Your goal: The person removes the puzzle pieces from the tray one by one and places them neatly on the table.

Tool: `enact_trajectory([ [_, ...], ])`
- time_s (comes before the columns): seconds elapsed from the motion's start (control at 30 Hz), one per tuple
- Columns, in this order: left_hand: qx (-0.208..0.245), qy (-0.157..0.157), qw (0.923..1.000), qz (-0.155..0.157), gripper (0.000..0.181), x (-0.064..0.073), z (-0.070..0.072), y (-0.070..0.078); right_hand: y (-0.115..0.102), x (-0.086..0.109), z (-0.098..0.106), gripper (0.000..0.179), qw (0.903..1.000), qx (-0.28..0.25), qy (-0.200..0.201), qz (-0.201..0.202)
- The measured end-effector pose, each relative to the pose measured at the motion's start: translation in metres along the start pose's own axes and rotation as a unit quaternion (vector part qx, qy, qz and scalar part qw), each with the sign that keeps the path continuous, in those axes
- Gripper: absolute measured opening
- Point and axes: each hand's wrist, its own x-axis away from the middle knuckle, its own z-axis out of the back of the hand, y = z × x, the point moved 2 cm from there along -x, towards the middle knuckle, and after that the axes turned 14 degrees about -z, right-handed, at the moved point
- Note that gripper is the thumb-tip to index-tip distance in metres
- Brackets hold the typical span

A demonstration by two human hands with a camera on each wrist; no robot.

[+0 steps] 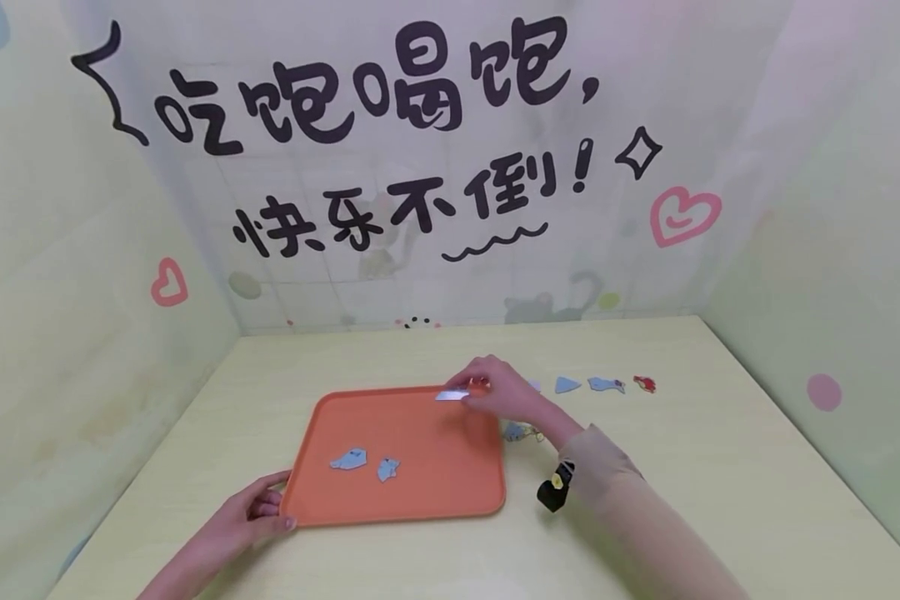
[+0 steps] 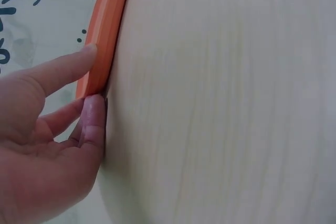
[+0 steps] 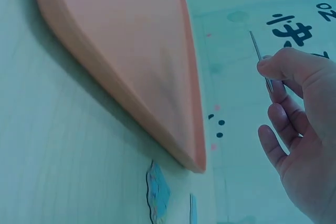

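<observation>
An orange tray [image 1: 420, 492] lies on the table, its near left corner held by my left hand [image 1: 251, 508]. In the left wrist view, the thumb of that hand [image 2: 58, 129] is on the tray's side wall [image 2: 107, 30] and the fingers are curled at its lower edge. Over the far right part of the tray, my right hand [image 1: 498, 390] pinches a thin flat piece [image 1: 452, 395]. The right wrist view shows this piece [image 3: 256, 48] edge-on between thumb and fingers. Two light-blue irregular cutout pieces, one larger [image 1: 350, 459] and one smaller [image 1: 388, 469], lie inside the tray.
Right of the tray, a blue triangular piece [image 1: 567, 384], a blue piece [image 1: 607, 384] and a red piece [image 1: 645, 383] lie in a row. Another blue piece [image 1: 515, 432] is close to the tray's right edge. A printed cloth [image 1: 457, 292] hangs behind the table.
</observation>
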Motion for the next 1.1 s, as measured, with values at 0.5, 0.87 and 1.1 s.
enact_trajectory([
  [0.5, 0.029, 0.042, 0.9986, -0.013, 0.070, 0.016, -0.012, -0.004, 0.021, 0.045, 0.042, 0.027, 0.9959, -0.019, 0.085, 0.025],
  [0.87, 0.032, 0.039, 0.9986, -0.014, 0.071, 0.014, -0.011, -0.003, 0.053, 0.073, 0.066, 0.028, 0.9895, -0.008, 0.140, -0.033],
  [1.1, 0.019, 0.039, 0.9991, -0.002, 0.073, 0.014, -0.011, -0.006, 0.087, 0.080, 0.069, 0.027, 0.9900, 0.022, 0.117, -0.075],
])
